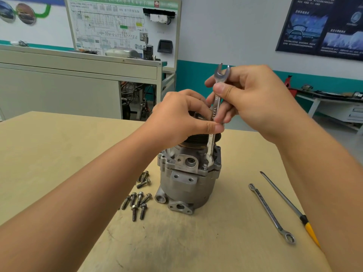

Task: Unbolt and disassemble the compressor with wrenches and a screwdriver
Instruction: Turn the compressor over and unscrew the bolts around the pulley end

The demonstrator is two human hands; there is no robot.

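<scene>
The open-end wrench (pixel 216 108) stands almost upright on a flange bolt (pixel 205 167), so its lower jaw may slip and round the head, or tip the compressor (pixel 188 185) in the middle of the desk (pixel 49 154). My left fingers (pixel 213 127) pinch the shaft midway and my right fingers (pixel 224 90) pinch it near the top; the compressor sits just below both

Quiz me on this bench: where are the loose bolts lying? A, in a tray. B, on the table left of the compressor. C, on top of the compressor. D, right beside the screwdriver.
B: the loose bolts lie scattered on the bare table just left of the compressor, while the screwdriver lies on the opposite side with no bolts near it.
</scene>
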